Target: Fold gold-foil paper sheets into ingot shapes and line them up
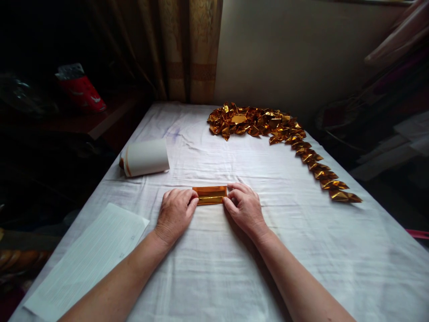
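Note:
A gold foil paper strip [210, 195], folded into a narrow rectangle, lies on the white cloth of the table [234, 259] in the middle. My left hand [174, 212] pinches its left end with curled fingers. My right hand [244, 205] grips its right end the same way, fingers bent over the edge. Both forearms rest low over the cloth.
A heap of folded gold foil pieces [254, 120] lies at the far right, trailing into a row [321, 172] down the right side. A white paper roll [145, 157] lies at the left. A printed sheet [90, 257] sits at the near left edge. A curtain [187, 49] hangs behind.

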`<state>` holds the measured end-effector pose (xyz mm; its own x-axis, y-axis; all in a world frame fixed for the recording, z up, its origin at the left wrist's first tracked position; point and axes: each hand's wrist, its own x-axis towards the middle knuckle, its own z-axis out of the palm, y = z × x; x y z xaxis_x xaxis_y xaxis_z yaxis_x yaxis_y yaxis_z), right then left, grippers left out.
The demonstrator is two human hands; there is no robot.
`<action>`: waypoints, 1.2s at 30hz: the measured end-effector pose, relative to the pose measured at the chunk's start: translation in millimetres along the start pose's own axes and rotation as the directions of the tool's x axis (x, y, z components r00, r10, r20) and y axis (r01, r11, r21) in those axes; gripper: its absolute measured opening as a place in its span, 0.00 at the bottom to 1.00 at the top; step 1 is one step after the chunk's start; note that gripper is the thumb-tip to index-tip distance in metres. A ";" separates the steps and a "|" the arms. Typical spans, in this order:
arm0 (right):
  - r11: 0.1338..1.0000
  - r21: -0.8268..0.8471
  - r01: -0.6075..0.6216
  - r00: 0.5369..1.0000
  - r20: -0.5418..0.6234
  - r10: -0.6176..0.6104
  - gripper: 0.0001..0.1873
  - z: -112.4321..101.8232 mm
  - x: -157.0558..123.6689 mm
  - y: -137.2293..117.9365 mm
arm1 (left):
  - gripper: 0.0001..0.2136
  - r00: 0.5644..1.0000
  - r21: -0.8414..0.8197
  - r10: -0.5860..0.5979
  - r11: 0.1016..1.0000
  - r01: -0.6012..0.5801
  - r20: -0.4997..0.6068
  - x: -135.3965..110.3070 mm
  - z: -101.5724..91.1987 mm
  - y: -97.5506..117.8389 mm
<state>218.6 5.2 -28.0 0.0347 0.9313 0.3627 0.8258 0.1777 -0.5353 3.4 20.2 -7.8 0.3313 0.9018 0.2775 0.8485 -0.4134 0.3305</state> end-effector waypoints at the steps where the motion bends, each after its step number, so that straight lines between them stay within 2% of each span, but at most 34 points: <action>1: 1.000 -0.002 -0.001 1.000 0.000 0.001 0.09 0.0 0.0 -0.4 | 0.04 1.000 0.007 -0.002 1.000 0.002 0.004 0.3 -0.2 0.4; 10: 0.999 0.038 -0.001 1.000 -0.021 0.002 0.08 1.7 0.0 0.1 | 0.02 0.999 0.075 -0.037 0.997 0.035 0.031 3.1 0.1 3.6; 14: 0.999 0.033 -0.001 1.000 -0.006 0.001 0.03 1.5 -0.1 0.5 | 0.01 0.999 0.083 -0.039 0.996 0.038 0.020 3.6 1.6 0.8; 16: 0.999 0.034 0.010 1.000 0.004 -0.011 0.04 1.4 -0.1 0.8 | 0.02 1.000 0.088 -0.023 0.996 0.022 0.012 2.8 0.9 -0.8; 19: 0.999 0.021 0.030 0.999 0.018 -0.031 0.03 1.7 0.0 1.7 | 0.05 0.997 0.126 0.061 0.990 -0.055 -0.042 -1.1 -1.5 2.4; 22: 0.999 0.003 0.042 0.999 0.021 -0.042 0.04 1.9 0.1 2.4 | 0.11 0.962 0.124 0.258 0.961 -0.246 -0.090 -7.6 -1.2 13.1; 24: 0.999 0.003 0.052 0.998 0.025 -0.052 0.04 1.8 0.0 2.6 | 0.14 0.912 0.087 0.408 0.911 -0.403 -0.041 -11.9 2.5 20.0; 26: 0.998 0.001 0.059 0.998 0.025 -0.059 0.04 1.7 -0.1 2.6 | 0.20 0.884 0.068 0.467 0.881 -0.468 0.033 -14.7 8.0 23.7; 30: 0.998 -0.010 0.063 0.998 0.016 -0.062 0.04 1.7 0.0 2.2 | 0.27 0.885 0.062 0.441 0.889 -0.454 0.147 -15.6 16.5 21.9; 36: 0.998 0.002 0.061 0.998 0.012 -0.061 0.05 1.4 0.8 1.5 | 0.28 0.887 0.072 0.420 0.895 -0.439 0.189 -14.4 16.2 19.6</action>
<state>219.1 6.6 -29.6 -0.0229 0.9225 0.3854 0.8253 0.2350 -0.5134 21.9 1.2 -19.9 0.7288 0.6503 0.2146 0.6437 -0.7575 0.1093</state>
